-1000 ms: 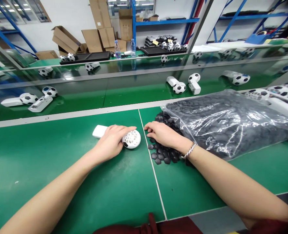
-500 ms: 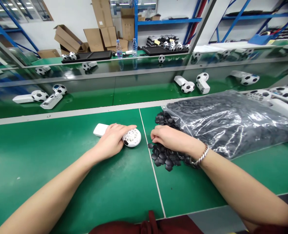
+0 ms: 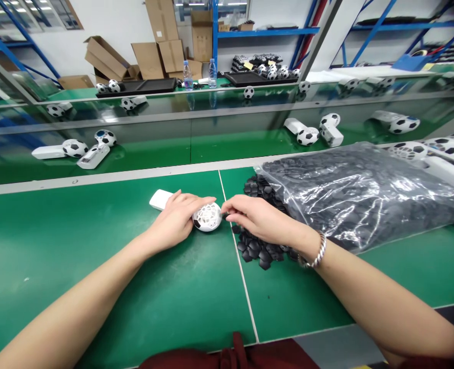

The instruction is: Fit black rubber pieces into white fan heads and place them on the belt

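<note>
A white soccer-ball-shaped plastic housing [image 3: 208,217] with a white handle [image 3: 160,200] lies on the green table. Round its ball end is wrapped my left hand [image 3: 176,214], its thumb and fingers gripping the side. The ball's face has open cut-outs, and a black patch shows on its lower left. Between the pinched fingertips of my right hand [image 3: 255,215] is a small black plastic piece [image 3: 225,216], just right of the ball. Beneath and beside that hand spreads a pile of black pentagon pieces [image 3: 260,251]. Whether the held piece touches the ball I cannot tell.
A clear plastic bag [image 3: 365,189] full of black pieces lies at the right. More white housings [image 3: 407,149] stand behind it. Beyond the table's pale edge [image 3: 135,177], a green conveyor [image 3: 211,143] carries several ball-shaped units [image 3: 307,136].
My right hand has moved left from the black pile to the ball, with a black piece in its fingertips. My left hand keeps its hold. The units on the conveyor have shifted.
</note>
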Demonstrator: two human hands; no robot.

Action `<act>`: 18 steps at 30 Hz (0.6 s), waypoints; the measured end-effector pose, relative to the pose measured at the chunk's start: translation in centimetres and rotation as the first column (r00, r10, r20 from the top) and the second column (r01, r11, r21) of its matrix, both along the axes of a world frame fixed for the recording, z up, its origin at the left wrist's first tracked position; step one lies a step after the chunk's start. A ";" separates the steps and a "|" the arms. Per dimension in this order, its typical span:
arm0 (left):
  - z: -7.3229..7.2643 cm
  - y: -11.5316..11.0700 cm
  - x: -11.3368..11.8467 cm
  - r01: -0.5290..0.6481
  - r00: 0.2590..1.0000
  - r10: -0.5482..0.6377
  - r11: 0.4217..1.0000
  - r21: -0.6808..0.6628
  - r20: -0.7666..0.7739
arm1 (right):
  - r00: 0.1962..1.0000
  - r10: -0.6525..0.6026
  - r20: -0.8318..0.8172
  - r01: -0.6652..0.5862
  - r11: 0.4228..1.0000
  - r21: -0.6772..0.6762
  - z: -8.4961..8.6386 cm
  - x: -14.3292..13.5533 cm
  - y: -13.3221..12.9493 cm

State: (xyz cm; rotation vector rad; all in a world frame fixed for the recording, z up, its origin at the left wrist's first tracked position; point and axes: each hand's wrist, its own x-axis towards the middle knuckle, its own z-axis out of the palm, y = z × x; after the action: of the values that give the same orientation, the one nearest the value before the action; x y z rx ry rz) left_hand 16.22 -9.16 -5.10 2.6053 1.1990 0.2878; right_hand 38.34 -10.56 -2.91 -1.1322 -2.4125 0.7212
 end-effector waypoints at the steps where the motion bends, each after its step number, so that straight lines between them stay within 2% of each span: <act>1: 0.1 0.0 0.0 -0.002 1.000 0.002 1.000 -0.007 -0.001 | 0.999 0.021 -0.024 -0.021 1.000 0.002 0.0 -0.2 -0.1; 4: 0.3 -0.1 0.1 -0.008 1.000 0.008 1.000 -0.024 -0.008 | 0.997 0.056 -0.058 -0.054 0.998 0.034 -0.3 -0.5 -0.3; 10: 0.8 -0.4 0.1 0.022 1.000 -0.021 0.997 -0.073 0.014 | 0.982 0.045 -0.183 -0.023 0.993 0.119 -1.0 -0.9 -0.7; 15: 0.4 -0.5 0.5 -0.046 0.998 0.050 0.995 -0.085 0.046 | 0.959 -0.034 -0.281 0.033 0.999 -0.009 -1.5 -1.4 -0.9; 18: 0.1 -0.5 0.6 -0.063 0.995 0.068 0.996 -0.067 0.080 | 0.957 -0.043 -0.288 0.040 0.999 -0.016 -1.9 -1.6 -0.9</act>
State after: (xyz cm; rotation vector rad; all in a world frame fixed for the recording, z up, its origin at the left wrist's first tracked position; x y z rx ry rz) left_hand 16.83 -9.64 -4.97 2.4785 1.2462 0.3593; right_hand 36.69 -11.44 -4.84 -1.0005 -2.1377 0.8231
